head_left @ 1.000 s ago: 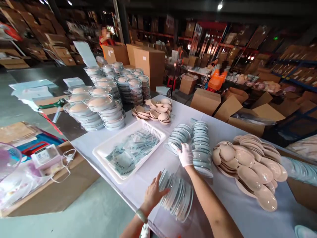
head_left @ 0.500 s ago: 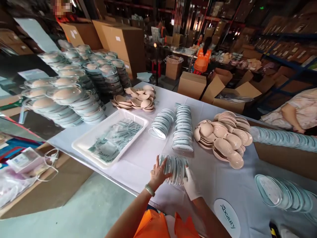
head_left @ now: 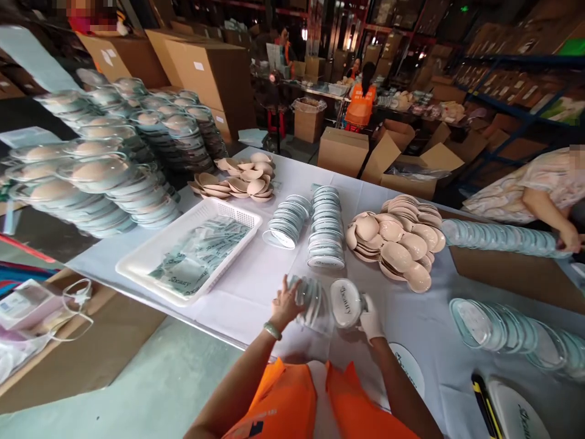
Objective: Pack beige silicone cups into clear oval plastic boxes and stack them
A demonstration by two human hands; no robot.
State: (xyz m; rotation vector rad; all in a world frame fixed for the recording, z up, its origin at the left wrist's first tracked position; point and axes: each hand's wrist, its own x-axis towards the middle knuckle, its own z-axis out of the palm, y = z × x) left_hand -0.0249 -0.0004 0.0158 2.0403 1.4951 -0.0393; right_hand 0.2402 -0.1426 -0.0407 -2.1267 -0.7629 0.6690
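My gloved right hand [head_left: 372, 319] grips the right edge of a clear plastic case [head_left: 345, 302], whose oval white face is turned up and shows lettering ending in "beauty". Just left of it, a short row of clear plastic cases [head_left: 312, 300] leans on the table, blurred by motion. My bare left hand [head_left: 286, 305], with a bangle at the wrist, is curled around the left end of that row. Behind my hands lie two longer rows of such cases [head_left: 325, 228] [head_left: 289, 221]. A pile of beige cups [head_left: 395, 241] sits to their right.
A white basket [head_left: 130, 266] of printed packets stands left, with more beige cups [head_left: 247, 177] behind. Tall stacks of filled cases [head_left: 91, 183] rise beyond. On the right lie further case rows [head_left: 503, 326], an oval card [head_left: 408, 367] and a cutter [head_left: 485, 402]. A co-worker's hand [head_left: 569, 236] touches another row.
My right hand has moved right, away from the row, with one case turned face up. My left hand has stayed at the row's left end. The camera view has shifted slightly.
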